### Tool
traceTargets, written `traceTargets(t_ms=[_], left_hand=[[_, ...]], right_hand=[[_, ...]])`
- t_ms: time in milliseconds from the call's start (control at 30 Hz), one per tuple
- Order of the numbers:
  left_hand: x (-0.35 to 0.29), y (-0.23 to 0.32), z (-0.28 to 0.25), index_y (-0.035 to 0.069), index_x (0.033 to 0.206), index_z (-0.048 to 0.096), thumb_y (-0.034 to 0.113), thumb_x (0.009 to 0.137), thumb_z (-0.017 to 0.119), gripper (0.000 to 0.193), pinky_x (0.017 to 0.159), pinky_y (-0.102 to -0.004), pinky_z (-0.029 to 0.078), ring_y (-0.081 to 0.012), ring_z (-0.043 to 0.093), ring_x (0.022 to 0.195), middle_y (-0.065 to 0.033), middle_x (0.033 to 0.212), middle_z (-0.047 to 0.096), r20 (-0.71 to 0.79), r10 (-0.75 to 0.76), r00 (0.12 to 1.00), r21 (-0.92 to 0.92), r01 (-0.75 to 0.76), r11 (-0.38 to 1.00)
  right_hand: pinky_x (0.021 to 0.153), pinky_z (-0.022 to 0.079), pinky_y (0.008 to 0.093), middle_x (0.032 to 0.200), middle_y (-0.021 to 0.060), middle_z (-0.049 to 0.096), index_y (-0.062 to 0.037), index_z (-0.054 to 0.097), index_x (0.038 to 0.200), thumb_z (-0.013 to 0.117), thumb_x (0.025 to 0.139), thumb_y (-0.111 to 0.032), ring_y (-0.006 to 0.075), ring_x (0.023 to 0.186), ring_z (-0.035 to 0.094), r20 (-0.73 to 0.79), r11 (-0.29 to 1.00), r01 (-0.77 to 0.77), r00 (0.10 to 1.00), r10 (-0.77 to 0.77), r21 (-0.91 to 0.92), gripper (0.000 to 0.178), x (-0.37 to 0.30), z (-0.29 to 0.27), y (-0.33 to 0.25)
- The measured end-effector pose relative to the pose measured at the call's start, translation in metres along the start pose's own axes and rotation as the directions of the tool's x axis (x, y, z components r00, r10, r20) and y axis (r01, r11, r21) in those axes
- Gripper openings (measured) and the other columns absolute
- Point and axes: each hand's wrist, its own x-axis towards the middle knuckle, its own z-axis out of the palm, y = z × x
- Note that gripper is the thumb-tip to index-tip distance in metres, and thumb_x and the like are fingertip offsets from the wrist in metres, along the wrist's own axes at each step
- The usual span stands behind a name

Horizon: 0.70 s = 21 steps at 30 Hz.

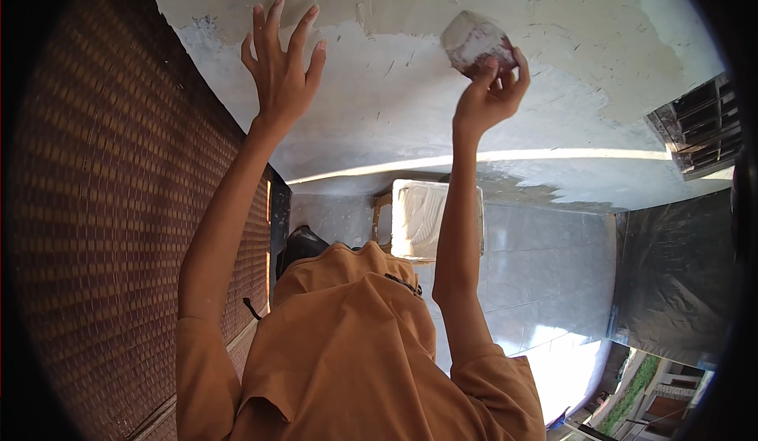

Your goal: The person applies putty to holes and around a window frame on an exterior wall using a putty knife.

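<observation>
Pressing against wall [410, 101], block [474, 42] in right grip [491, 86]

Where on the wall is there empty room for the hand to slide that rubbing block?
The widest bare stretch of wall lies between the left hand spread flat on it and the right hand gripping the block. More open wall runs right of the block, up to the dark vent grille. It is tight at the woven panel on the left.

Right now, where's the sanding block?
Head view, upper right: the sanding block is pinched in the right hand and pressed against the whitish plastered wall, right of the open left hand.
</observation>
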Motion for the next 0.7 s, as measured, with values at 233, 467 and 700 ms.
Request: traceTargets(t_ms=[233,467,700], left_hand=[[0.002,0.008,0.009,0.015,0.143,0.042,0.027,0.091,0.062,0.057,0.105,-0.0565,0.018,-0.0451,0.02,0.14,-0.0186,0.15,0.025,-0.009,-0.007,1.0,-0.044,0.007,0.999],[0.001,0.004,0.002,0.015,0.143,0.041,0.028,0.092,0.062,0.057,0.105,-0.0569,0.018,-0.0446,0.02,0.141,-0.0184,0.15,0.025,0.005,-0.004,1.0,-0.004,0.004,1.0],[-0.003,0.006,0.01,0.016,0.143,0.041,0.029,0.092,0.061,0.056,0.105,-0.0575,0.018,-0.0447,0.019,0.141,-0.0177,0.151,0.024,0.002,-0.036,0.999,-0.044,0.036,0.998]], right_hand=[[0.07,0.055,0.0279,0.104,0.016,0.066,-0.004,0.055,0.123,0.059,0.091,0.0,0.0196,0.085,0.068,0.187,0.995,0.005,0.982,-0.024,0.099,0.032,-0.017,0.013,-0.019],[0.072,0.065,0.0385,0.116,0.025,0.054,0.0001,0.042,0.129,0.051,0.094,0.001,0.0334,0.097,0.065,-0.063,0.998,-0.065,0.996,0.066,0.024,0.036,0.01,-0.034,0.004],[0.068,0.056,0.0281,0.101,0.0147,0.066,-0.0042,0.054,0.124,0.058,0.092,0.002,0.0183,0.089,0.066,0.33,0.997,-0.008,0.944,-0.016,0.071,0.032,-0.037,0.04,-0.026]])
